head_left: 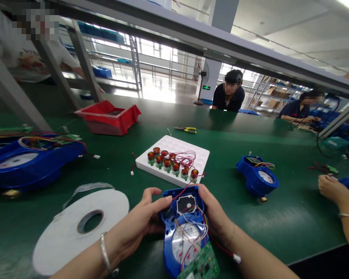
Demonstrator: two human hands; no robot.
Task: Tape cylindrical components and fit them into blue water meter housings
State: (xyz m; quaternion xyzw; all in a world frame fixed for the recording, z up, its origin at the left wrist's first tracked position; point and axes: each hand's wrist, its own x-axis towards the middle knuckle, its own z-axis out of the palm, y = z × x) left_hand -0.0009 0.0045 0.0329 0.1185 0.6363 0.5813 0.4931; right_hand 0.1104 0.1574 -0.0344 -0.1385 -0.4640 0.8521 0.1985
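Note:
A blue water meter [168,252] is held between my two hands at the front of the table, its open top toward me. My left hand [145,215] grips its upper left side, with the thumb on the rim by a round part. My right hand [216,211] wraps the upper right side; its fingertips are partly hidden behind the housing. Thin coloured wires cross the dial, and a green circuit board [203,265] hangs over the lower end. Just beyond, a white foam tray [159,175] carries several amber-and-green cylinders [167,165] with red wires.
A large white reel [55,240] lies at left, near blue meters [46,170]. Farther back are a red bin [104,124] and yellow-handled pliers [189,130]. Another meter [253,182] stands at right, beside a co-worker's hand [333,190]. An overhead beam crosses the view.

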